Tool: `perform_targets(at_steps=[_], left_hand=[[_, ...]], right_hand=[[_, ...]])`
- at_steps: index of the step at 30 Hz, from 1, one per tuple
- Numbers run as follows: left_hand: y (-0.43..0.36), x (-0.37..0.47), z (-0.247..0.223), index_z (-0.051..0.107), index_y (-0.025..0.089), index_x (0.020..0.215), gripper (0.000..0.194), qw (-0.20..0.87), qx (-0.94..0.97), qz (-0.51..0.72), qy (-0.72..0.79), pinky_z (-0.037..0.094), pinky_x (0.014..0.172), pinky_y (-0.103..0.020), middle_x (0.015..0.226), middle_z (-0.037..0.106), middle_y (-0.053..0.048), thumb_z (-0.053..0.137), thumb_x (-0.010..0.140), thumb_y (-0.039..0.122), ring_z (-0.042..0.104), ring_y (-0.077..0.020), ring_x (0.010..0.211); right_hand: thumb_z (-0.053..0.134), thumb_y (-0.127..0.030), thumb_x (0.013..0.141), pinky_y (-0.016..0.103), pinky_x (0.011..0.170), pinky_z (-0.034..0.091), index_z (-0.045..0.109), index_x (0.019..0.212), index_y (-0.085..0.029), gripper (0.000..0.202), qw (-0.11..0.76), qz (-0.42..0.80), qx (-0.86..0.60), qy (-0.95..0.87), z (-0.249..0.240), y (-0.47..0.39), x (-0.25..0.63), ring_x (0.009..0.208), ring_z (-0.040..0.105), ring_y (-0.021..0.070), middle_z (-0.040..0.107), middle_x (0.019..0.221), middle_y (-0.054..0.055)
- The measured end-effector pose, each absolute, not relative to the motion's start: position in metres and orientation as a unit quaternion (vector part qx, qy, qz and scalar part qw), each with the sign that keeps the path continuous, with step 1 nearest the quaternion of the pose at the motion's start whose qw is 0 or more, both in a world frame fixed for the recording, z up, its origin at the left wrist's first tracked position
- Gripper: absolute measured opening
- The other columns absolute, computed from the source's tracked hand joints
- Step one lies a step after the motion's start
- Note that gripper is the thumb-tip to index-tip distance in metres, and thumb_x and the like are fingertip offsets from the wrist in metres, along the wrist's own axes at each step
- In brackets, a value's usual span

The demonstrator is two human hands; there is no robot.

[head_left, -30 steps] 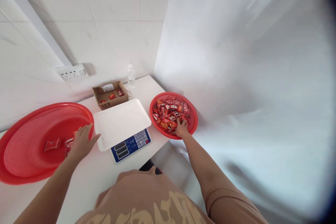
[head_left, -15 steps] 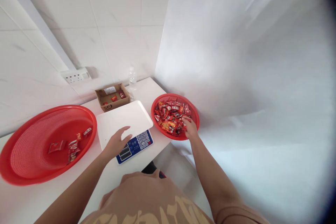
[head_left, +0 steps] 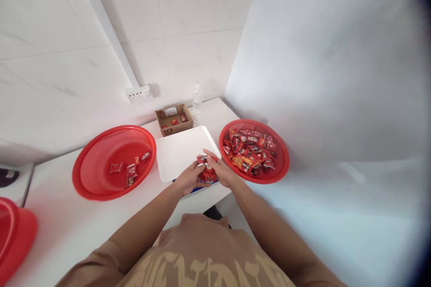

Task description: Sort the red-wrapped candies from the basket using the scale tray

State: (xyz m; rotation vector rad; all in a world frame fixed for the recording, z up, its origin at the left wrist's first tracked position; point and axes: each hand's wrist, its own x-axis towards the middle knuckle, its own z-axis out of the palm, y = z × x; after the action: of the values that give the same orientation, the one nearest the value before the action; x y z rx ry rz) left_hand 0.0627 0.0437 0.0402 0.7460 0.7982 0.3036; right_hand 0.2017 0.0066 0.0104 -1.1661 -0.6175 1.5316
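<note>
Several red-wrapped snack packets (head_left: 208,172) are held between my two hands, above the front of the weighing scale. My left hand (head_left: 190,179) closes on them from the left. From the right, my right hand (head_left: 220,170) grips the same bunch, its fingers over the top. The scale's white pan (head_left: 182,150) bears nothing, and my hands cover most of its blue keypad panel (head_left: 193,189). Just right of my right hand stands a red basket (head_left: 284,166) full of similar packets (head_left: 251,148).
A second red basket (head_left: 82,188) at left holds several packets (head_left: 131,170). Behind the scale are a cardboard box (head_left: 177,129) with a few packets and a clear bottle (head_left: 197,96). Another red basket (head_left: 23,233) shows at the left edge. Walls bound the back and right.
My right hand has come out of the right basket with packets and met my left hand over the scale, where both now hold them. The view has swung left.
</note>
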Motion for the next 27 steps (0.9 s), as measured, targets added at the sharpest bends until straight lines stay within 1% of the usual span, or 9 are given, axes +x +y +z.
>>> perform_targets(at_steps=[5,9,11,16,18,20,23,25,27], left_hand=[[0.056,0.050,0.036,0.057,0.019,0.105,0.029,0.865,0.288,0.190,0.365,0.057,0.072,-0.032,0.101,0.064,-0.008,0.059,0.083,0.038,0.065,-0.0173,0.084],[0.065,0.047,0.030,0.055,0.020,0.101,0.022,0.842,0.252,0.218,0.423,0.057,0.069,-0.033,0.095,0.063,-0.006,0.057,0.085,0.034,0.064,-0.0151,0.078],[0.069,0.046,0.024,0.054,0.022,0.103,0.021,0.823,0.270,0.222,0.447,0.057,0.069,-0.032,0.096,0.063,-0.004,0.057,0.085,0.034,0.064,-0.0140,0.079],[0.078,0.043,0.010,0.053,0.023,0.104,0.031,0.706,0.419,0.229,0.522,0.054,0.066,-0.028,0.098,0.063,-0.004,0.050,0.086,0.047,0.062,-0.0124,0.078],[0.085,0.043,0.007,0.053,0.022,0.104,0.034,0.675,0.453,0.219,0.540,0.052,0.064,-0.026,0.094,0.063,-0.005,0.048,0.086,0.049,0.061,-0.0118,0.073],[0.091,0.043,0.004,0.054,0.021,0.105,0.035,0.653,0.479,0.205,0.550,0.052,0.065,-0.028,0.093,0.063,-0.006,0.048,0.085,0.049,0.061,-0.0136,0.074],[0.096,0.039,-0.001,0.054,0.020,0.111,0.037,0.602,0.523,0.196,0.571,0.050,0.079,-0.038,0.112,0.060,-0.012,0.056,0.081,0.042,0.058,-0.0239,0.099],[0.095,0.034,-0.005,0.052,0.021,0.117,0.043,0.535,0.574,0.203,0.585,0.042,0.095,-0.045,0.133,0.047,-0.014,0.062,0.077,0.034,0.042,-0.0305,0.123],[0.091,0.028,-0.011,0.052,0.023,0.120,0.044,0.418,0.678,0.189,0.575,0.030,0.105,-0.049,0.144,0.036,-0.012,0.061,0.078,0.028,0.027,-0.0320,0.134]], right_hand=[[0.064,-0.049,0.075,0.038,0.099,0.044,0.061,0.114,-0.031,0.043,0.511,0.576,-0.533,-0.350,0.008,0.020,0.190,0.113,0.055,0.0181,0.061,0.121,0.001],[0.064,-0.048,0.075,0.038,0.100,0.043,0.063,0.112,-0.028,0.042,0.507,0.549,-0.557,-0.362,0.006,0.029,0.182,0.115,0.054,0.0184,0.061,0.122,0.002],[0.063,-0.048,0.076,0.037,0.096,0.047,0.060,0.114,-0.027,0.044,0.516,0.558,-0.565,-0.320,0.001,0.032,0.180,0.108,0.059,0.0180,0.063,0.115,0.002],[0.065,-0.045,0.073,0.033,0.066,0.058,0.049,0.125,-0.028,0.057,0.498,0.553,-0.642,-0.186,-0.016,0.041,0.186,0.078,0.065,0.0165,0.059,0.108,0.006],[0.066,-0.041,0.072,0.033,0.067,0.057,0.042,0.131,-0.030,0.064,0.496,0.559,-0.638,-0.184,-0.022,0.046,0.188,0.080,0.065,0.0162,0.056,0.110,0.006],[0.064,-0.038,0.073,0.034,0.076,0.056,0.035,0.136,-0.031,0.069,0.491,0.560,-0.628,-0.225,-0.027,0.050,0.190,0.090,0.064,0.0175,0.054,0.116,0.006],[0.060,-0.036,0.075,0.040,0.094,0.047,0.029,0.141,-0.027,0.073,0.436,0.470,-0.685,-0.346,-0.033,0.051,0.195,0.116,0.052,0.0228,0.047,0.133,0.010],[0.056,-0.031,0.077,0.044,0.104,0.036,0.032,0.141,-0.022,0.069,0.377,0.357,-0.733,-0.439,-0.035,0.047,0.199,0.129,0.038,0.0252,0.041,0.140,0.012],[0.051,-0.024,0.080,0.044,0.109,0.027,0.039,0.137,-0.019,0.059,0.310,0.260,-0.750,-0.523,-0.035,0.040,0.202,0.135,0.029,0.0259,0.037,0.144,0.012]])
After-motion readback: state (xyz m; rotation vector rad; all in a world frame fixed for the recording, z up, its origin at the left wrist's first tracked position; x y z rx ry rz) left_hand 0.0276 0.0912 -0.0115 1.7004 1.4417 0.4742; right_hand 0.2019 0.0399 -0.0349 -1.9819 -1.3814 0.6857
